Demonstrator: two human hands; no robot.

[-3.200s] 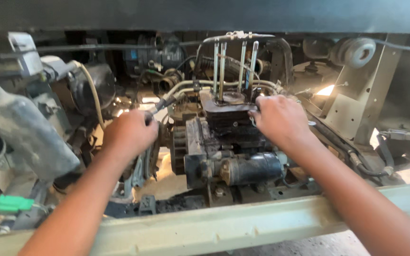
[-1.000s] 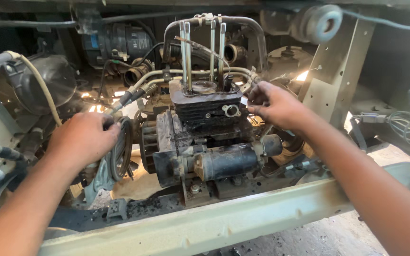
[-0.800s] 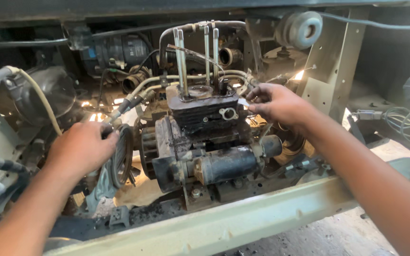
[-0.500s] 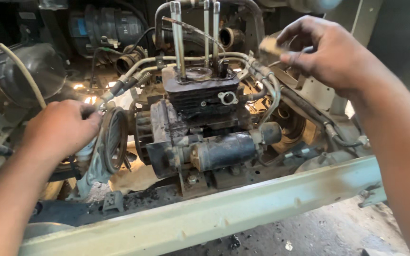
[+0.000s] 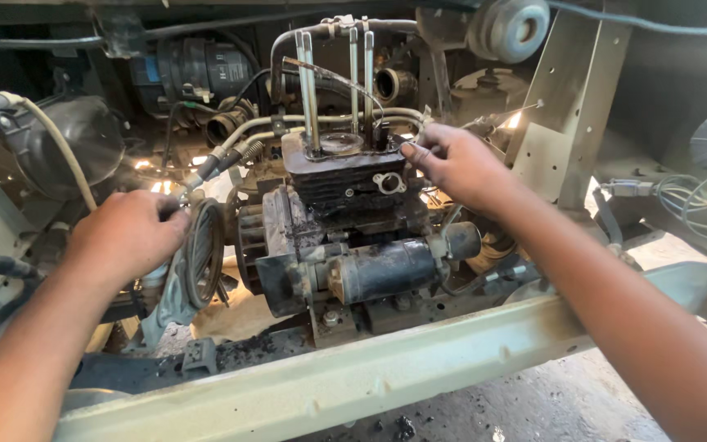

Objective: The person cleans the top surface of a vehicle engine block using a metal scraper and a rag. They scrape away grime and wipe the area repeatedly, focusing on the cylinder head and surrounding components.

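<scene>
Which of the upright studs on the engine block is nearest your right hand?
The rightmost stud. It rises from the block's top edge just left of the right hand; the other studs stand farther left, toward the block's far side.

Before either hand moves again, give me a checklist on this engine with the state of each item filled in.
1. Left hand braced by the round pulley: ok, it rests against that side of the engine.
2. Right hand at the top rear edge of the cylinder block: ok, fingertips touch there.
3. What the right fingers pinch: cannot tell, too small.
4. Upright studs standing free above the block: ok, nothing sits on them.
5. Starter motor in place at the front: ok.
6. Hoses behind the block clear of the hands: ok.
</scene>
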